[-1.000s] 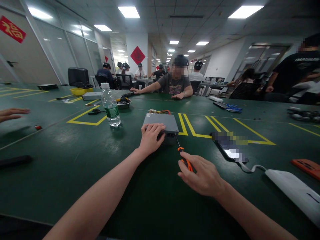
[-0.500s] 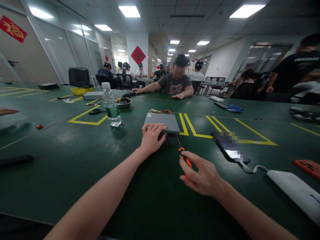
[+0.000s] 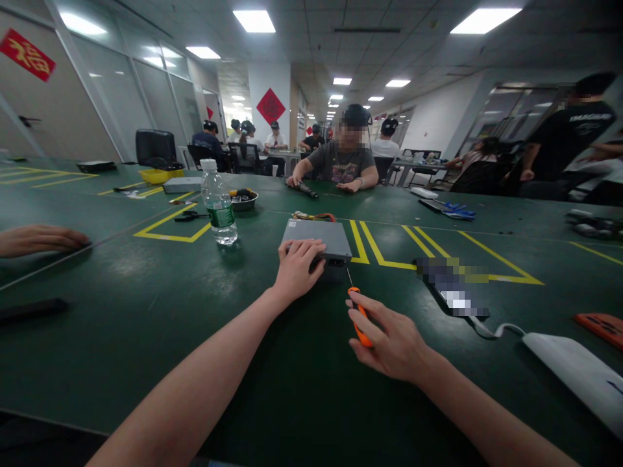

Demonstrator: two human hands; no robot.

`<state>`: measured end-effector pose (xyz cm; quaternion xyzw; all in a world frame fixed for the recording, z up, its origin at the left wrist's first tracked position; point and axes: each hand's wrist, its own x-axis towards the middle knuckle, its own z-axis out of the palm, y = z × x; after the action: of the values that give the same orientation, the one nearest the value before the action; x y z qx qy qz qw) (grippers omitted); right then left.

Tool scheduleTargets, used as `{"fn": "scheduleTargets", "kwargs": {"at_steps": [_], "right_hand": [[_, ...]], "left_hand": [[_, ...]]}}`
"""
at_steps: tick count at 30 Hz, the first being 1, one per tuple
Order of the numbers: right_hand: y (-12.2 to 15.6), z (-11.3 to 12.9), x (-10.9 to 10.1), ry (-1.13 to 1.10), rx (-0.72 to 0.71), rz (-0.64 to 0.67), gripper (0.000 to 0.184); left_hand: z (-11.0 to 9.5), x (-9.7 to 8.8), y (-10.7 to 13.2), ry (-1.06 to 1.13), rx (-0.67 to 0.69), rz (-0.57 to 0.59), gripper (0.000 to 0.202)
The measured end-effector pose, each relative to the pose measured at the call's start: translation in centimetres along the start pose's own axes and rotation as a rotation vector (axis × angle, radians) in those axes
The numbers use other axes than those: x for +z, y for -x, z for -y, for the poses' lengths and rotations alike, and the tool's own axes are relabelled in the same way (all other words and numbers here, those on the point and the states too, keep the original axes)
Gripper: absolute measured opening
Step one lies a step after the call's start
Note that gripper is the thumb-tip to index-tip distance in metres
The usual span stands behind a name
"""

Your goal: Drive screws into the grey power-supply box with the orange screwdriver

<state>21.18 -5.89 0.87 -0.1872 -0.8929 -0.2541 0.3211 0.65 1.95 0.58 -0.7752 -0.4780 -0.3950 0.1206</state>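
Note:
A grey metal computer power supply [image 3: 327, 235] lies flat on the green table, its bundle of coloured wires [image 3: 316, 216] at the far side. My left hand [image 3: 300, 267] grips its near left part, fingers over the top and thumb at the front face by the socket. In my right hand [image 3: 389, 334] is a screwdriver [image 3: 361, 327] with an orange and black handle, held between thumb and fingers. Its thin shaft points up to the near right corner of the power supply; whether the tip sits in a screw is too small to tell.
A water bottle [image 3: 220, 211] stands left of the power supply, near a metal bowl [image 3: 244, 202]. To the right lie a phone [image 3: 450, 288] and a cabled white power bank [image 3: 574, 370]. Another person's hand [image 3: 46, 240] rests at far left; a co-worker [image 3: 346, 155] sits opposite.
My fingers have shifted slightly around the screwdriver handle; the power supply stays put. The co-worker opposite has brought a black tool toward the middle. Another person's hand has reached further in from the left.

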Motion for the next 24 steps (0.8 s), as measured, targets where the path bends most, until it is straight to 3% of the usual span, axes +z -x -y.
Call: {"fn": "scheduleTargets", "kwargs": {"at_steps": [9, 14, 18, 24], "right_hand": [[-0.6, -0.3, 0.07, 0.125, -0.042, -0.067, 0.004], [-0.31, 0.08, 0.14, 0.045, -0.019, 0.004, 0.007], [-0.46, 0.63, -0.13, 0.004, 0.06, 0.048, 0.022], [-0.9, 0.4, -0.38, 0.099, 0.014, -0.03, 0.014]], "left_hand": [[0.01, 0.02, -0.05, -0.002, 0.002, 0.005, 0.023], [-0.01, 0.03, -0.03, 0.004, 0.011, -0.007, 0.023], [-0.01, 0.03, 0.0, 0.005, 0.007, -0.004, 0.022], [-0.03, -0.06, 0.0, -0.002, 0.007, -0.002, 0.022]]}}
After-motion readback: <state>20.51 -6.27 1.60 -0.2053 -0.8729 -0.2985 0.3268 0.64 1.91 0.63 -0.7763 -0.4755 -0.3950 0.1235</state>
